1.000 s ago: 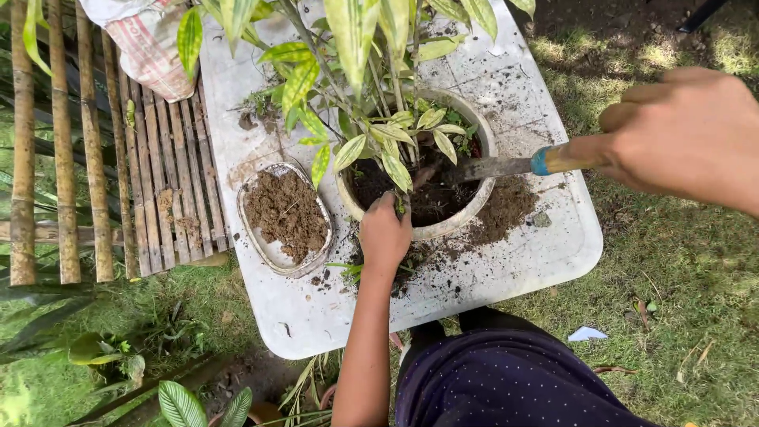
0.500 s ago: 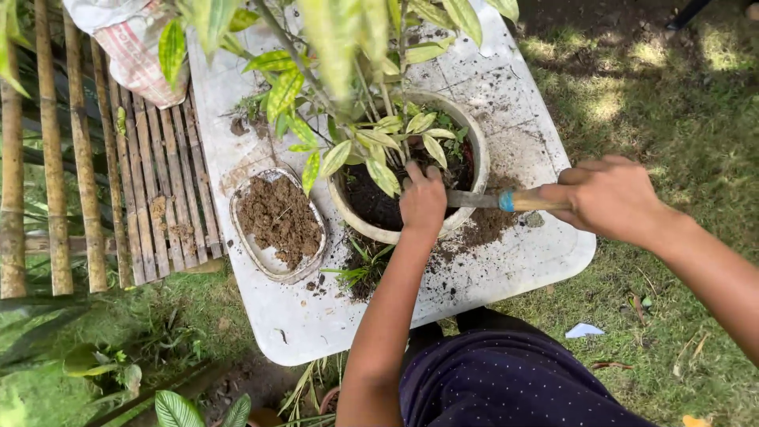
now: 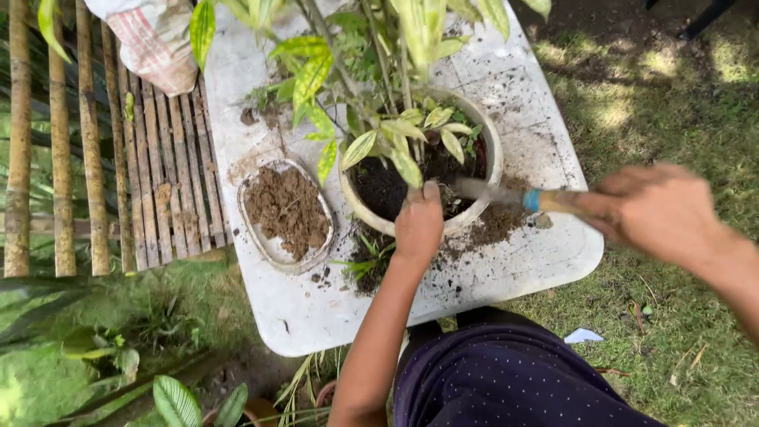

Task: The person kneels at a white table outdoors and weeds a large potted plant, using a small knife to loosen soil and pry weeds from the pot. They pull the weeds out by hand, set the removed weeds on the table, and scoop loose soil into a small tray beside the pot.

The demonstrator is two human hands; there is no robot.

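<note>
Leftmost, a bamboo fence (image 3: 63, 142) runs beside a slatted wooden bench (image 3: 158, 182), with a striped cloth bag (image 3: 150, 39) lying at the top of it. Next comes the white table (image 3: 316, 316), dirty with spilled soil. On its left part sits an oval dish (image 3: 286, 213) heaped with brown earth. Just right of the dish stands a round pale pot (image 3: 492, 150) of dark soil, holding a leafy green plant (image 3: 379, 95) whose stems rise toward the camera. The left hand (image 3: 419, 225) rests on the pot's near rim, fingers curled over the edge and into the soil, gripping it. A trowel (image 3: 506, 194) with a blue band on its handle pokes into the pot from the right, its blade over the soil. The right hand (image 3: 656, 209) is clenched around the trowel's handle, above the table's right edge. Beyond that lies sunlit grass (image 3: 680, 87), and a small white scrap (image 3: 583, 336) lies on it near the person's dark dotted clothing (image 3: 506, 379).
</note>
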